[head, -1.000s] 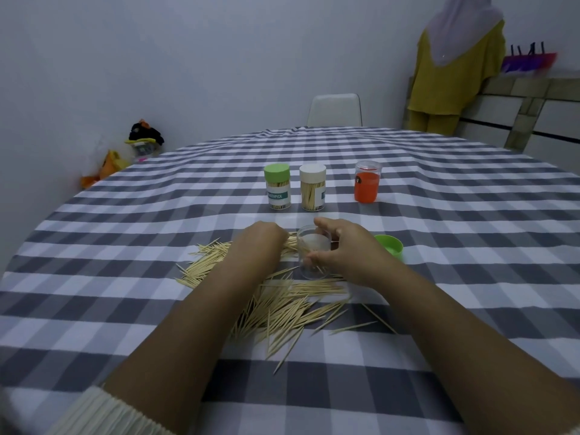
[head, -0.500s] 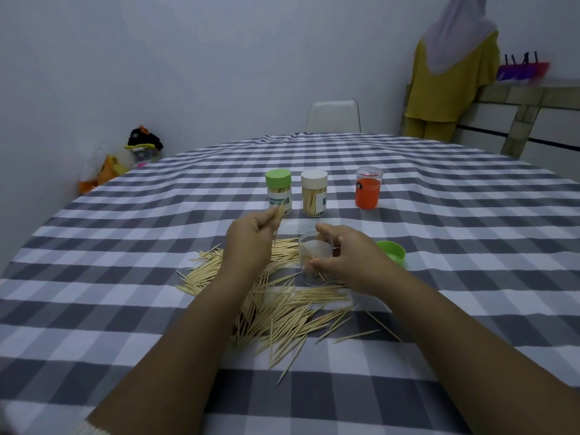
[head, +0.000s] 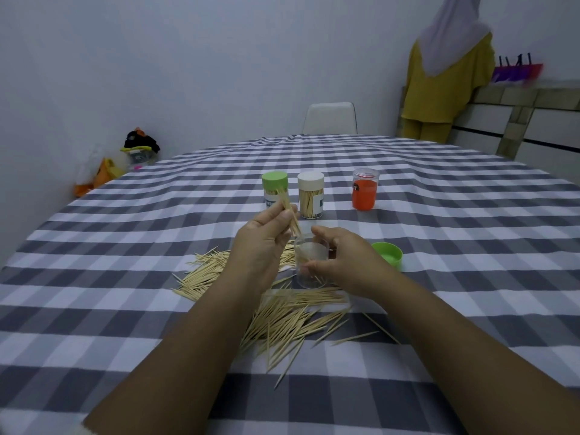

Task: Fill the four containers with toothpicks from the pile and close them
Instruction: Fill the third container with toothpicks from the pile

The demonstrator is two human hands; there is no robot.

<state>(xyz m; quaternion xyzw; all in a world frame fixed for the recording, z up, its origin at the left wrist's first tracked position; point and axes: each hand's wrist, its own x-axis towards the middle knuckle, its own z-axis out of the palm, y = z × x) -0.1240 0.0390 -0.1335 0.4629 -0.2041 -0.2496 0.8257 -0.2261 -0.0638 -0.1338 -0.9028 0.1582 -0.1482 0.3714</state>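
Head view: left hand (head: pixel 260 246) pinches a toothpick bundle (head: pixel 290 216) between thumb and fingertips, lower ends angled into the mouth of the clear container (head: pixel 310 265). Right hand (head: pixel 340 262) grips that container, fingers curled round its wall. Toothpick pile (head: pixel 282 312) lies beneath both hands; green lid (head: pixel 388 255) sits just right of the right fingers.

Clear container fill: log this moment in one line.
left hand: pinches toothpick bundle over clear container | right hand: holds container | green lid: off, beside
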